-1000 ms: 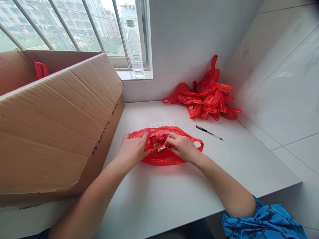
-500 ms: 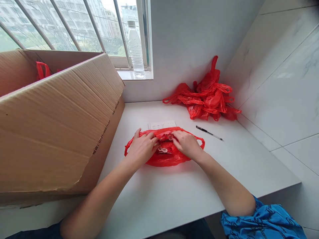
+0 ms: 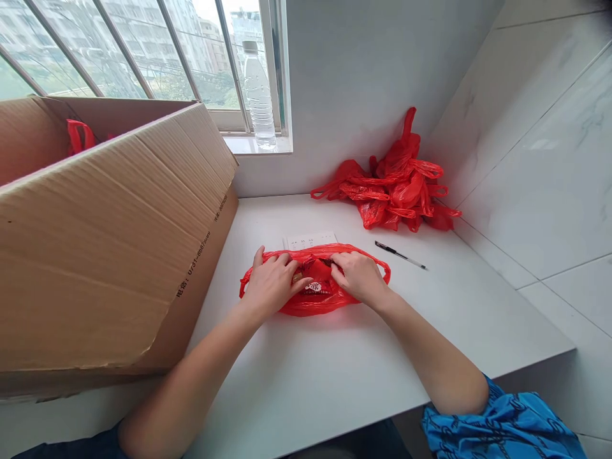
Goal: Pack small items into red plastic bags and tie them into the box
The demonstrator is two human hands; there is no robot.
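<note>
A red plastic carrier bag (image 3: pixel 315 308) lies flat on the white counter (image 3: pixel 335 376) with its handles out to either side. My left hand (image 3: pixel 272 284) and my right hand (image 3: pixel 358 277) rest on top of it, their fingers gathering its upper edge. Between them a printed red-and-white snack packet (image 3: pixel 314 288) shows in the bag's mouth. Other contents are hidden by the red plastic and my hands. A white paper slip (image 3: pixel 310 240) sticks out from under the bag's far side.
A large open cardboard box (image 3: pixel 95 242) fills the left side, with red plastic (image 3: pixel 79 137) inside. A black pen (image 3: pixel 400 255) and a heap of red bags (image 3: pixel 396 191) lie to the right. A water bottle (image 3: pixel 258 95) stands on the windowsill. Blue cloth (image 3: pixel 497 427) hangs below the counter's front edge.
The bag's mouth has been drawn closer together, covering more of the packets. Both hands have moved in over it, and the left hand now holds the bag's near-left edge.
</note>
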